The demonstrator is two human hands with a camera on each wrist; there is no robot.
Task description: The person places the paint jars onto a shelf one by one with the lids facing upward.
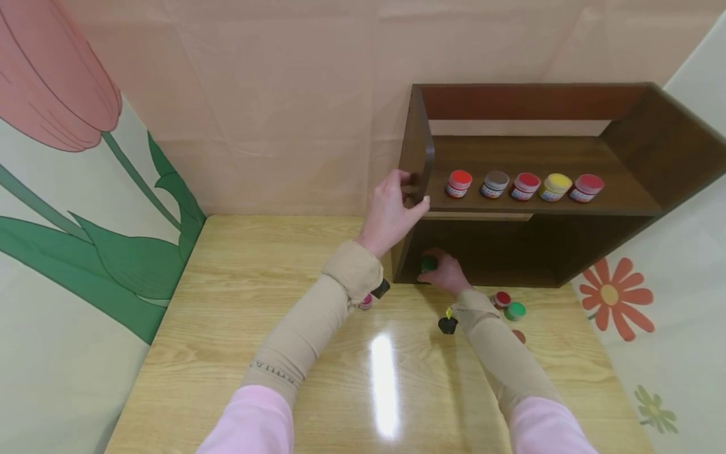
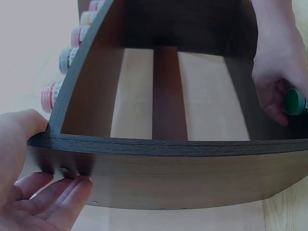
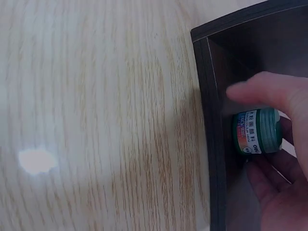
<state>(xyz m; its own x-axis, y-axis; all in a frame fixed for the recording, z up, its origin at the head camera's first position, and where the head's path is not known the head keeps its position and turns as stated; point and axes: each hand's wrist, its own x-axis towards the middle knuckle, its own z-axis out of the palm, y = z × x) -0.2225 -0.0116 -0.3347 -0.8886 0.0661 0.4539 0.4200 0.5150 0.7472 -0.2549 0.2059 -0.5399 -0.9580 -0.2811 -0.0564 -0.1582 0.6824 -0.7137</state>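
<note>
My left hand (image 1: 390, 213) grips the left side panel of a dark brown wooden shelf (image 1: 422, 148), thumb at the front edge and fingers against its outer face. Inside the lower compartment, at the left end, my right hand (image 1: 448, 275) is around a green paint jar (image 3: 257, 131). The jar stands on the bottom board with its label showing in the right wrist view. There the thumb is raised clear of the jar, while the other fingers lie at its far side, close to or touching it.
On the upper board a row of several paint jars (image 1: 525, 186) stands near the front edge. A dark red jar (image 1: 501, 299), a green jar (image 1: 515, 311) and a reddish-brown lid (image 1: 518, 336) are by the right forearm. A magenta jar (image 1: 366, 302) sits beside the left wrist.
</note>
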